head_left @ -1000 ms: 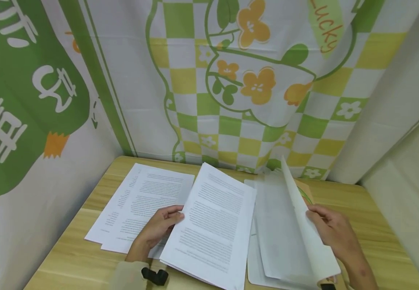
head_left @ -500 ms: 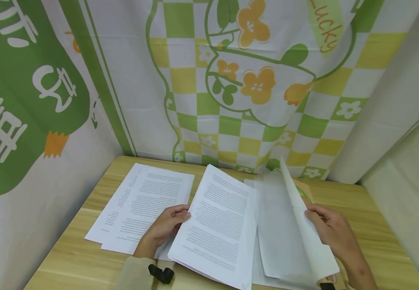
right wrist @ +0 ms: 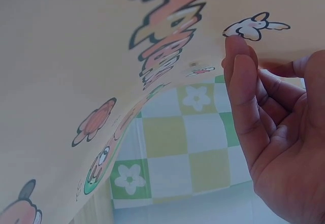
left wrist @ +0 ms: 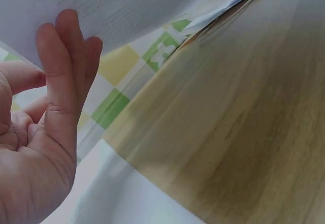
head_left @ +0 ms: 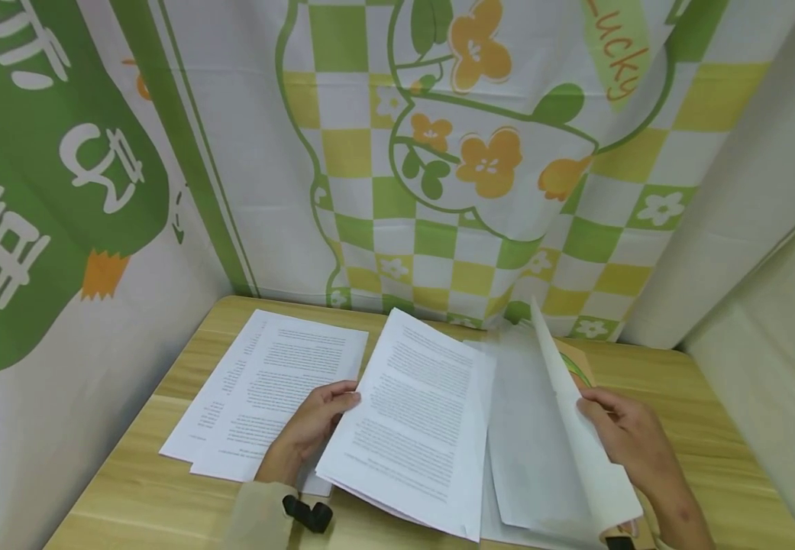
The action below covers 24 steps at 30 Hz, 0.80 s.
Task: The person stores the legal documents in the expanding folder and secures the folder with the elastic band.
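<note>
My left hand (head_left: 311,424) pinches the left edge of a thin stack of printed sheets (head_left: 407,420), thumb on top and fingers underneath. The stack is tilted above the table, its right edge overlapping the folder's inside. In the left wrist view the fingers (left wrist: 61,82) press the underside of the sheets (left wrist: 137,5). My right hand (head_left: 634,439) grips the raised cover of a folder (head_left: 565,397), whose translucent inner sleeve (head_left: 534,451) shows beside it. The right wrist view shows the cover's cream outside (right wrist: 66,56) with cartoon prints, the fingertips and thumb of the right hand (right wrist: 269,117) at its edge.
More printed sheets (head_left: 294,374) lie overlapped on the left of the wooden table (head_left: 720,435). Behind the table hangs a green and yellow checked curtain (head_left: 431,237). A black strap (head_left: 308,513) is on the left sleeve.
The stack in my left hand has shifted a little to the right, further over the folder, and its lower edge has risen slightly. The right hand and folder cover stay almost still.
</note>
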Tool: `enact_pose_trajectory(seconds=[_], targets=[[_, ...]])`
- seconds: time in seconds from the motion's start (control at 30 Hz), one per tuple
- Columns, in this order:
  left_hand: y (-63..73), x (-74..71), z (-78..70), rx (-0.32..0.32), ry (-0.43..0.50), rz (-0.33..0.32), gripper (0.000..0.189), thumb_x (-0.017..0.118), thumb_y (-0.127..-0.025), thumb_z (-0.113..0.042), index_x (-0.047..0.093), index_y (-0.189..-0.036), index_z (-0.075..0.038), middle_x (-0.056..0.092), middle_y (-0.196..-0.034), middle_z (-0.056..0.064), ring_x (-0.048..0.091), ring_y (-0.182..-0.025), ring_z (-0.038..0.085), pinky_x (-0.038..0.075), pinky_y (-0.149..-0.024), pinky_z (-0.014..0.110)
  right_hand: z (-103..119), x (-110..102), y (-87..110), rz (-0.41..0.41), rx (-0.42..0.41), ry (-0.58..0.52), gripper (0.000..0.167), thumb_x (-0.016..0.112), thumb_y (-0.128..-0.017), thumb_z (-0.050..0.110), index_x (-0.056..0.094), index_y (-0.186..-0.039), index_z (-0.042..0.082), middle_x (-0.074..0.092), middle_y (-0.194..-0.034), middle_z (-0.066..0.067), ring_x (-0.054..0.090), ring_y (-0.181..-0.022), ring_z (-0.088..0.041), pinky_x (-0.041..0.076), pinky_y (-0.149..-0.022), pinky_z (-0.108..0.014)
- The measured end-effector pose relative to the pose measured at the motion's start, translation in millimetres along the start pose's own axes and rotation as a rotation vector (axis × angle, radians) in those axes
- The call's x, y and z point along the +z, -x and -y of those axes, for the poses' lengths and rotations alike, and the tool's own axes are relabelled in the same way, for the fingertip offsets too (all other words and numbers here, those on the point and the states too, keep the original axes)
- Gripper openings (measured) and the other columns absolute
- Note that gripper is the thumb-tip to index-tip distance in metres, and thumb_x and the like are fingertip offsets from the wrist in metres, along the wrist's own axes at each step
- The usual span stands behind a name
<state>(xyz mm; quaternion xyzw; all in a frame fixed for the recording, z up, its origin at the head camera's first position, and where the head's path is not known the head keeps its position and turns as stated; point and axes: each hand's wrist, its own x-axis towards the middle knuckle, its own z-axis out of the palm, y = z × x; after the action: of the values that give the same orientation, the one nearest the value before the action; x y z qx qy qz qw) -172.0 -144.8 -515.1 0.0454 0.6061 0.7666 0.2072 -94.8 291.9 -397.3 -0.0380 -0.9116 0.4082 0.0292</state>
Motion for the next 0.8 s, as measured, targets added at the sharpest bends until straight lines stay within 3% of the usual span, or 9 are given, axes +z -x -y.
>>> enact_pose_trajectory(seconds=[0.23, 0.43, 0.8], targets=[[-8.9, 4.6, 0.6, 0.002, -0.021, 0.003, 0.047, 0.060, -0.105, -0.014, 0.050, -0.143, 0.010, 0.072, -0.112, 0.012, 0.071, -0.090, 0.020, 0.057, -0.073, 0.030, -1.1, 1.2, 0.2, -0.008, -0.017, -0.002, 0.044, 0.055, -0.107, 0.036, 0.068, -0.128, 0.000, 0.065, -0.079, -0.009, 0.060, -0.062, -0.017, 0.052, -0.053, -0.034], [-15.5, 9.5, 0.1, 0.027, -0.033, 0.015, 0.045, 0.060, -0.105, -0.015, 0.052, -0.142, 0.009, 0.071, -0.112, 0.012, 0.070, -0.091, 0.020, 0.056, -0.074, 0.030, -1.2, 1.6, -0.4, -0.004, -0.011, -0.003, 0.045, 0.054, -0.107, 0.037, 0.068, -0.129, 0.001, 0.067, -0.087, -0.012, 0.062, -0.065, -0.018, 0.053, -0.054, -0.034], [-28.4, 16.0, -4.0, 0.063, -0.033, -0.029, 0.040, 0.059, -0.105, -0.014, 0.056, -0.139, 0.007, 0.072, -0.111, 0.013, 0.070, -0.089, 0.020, 0.056, -0.071, 0.030, -5.2, 1.1, 0.3, -0.003, -0.007, -0.006, 0.042, 0.055, -0.107, 0.034, 0.069, -0.128, 0.001, 0.070, -0.098, -0.013, 0.062, -0.066, -0.016, 0.052, -0.054, -0.034]])
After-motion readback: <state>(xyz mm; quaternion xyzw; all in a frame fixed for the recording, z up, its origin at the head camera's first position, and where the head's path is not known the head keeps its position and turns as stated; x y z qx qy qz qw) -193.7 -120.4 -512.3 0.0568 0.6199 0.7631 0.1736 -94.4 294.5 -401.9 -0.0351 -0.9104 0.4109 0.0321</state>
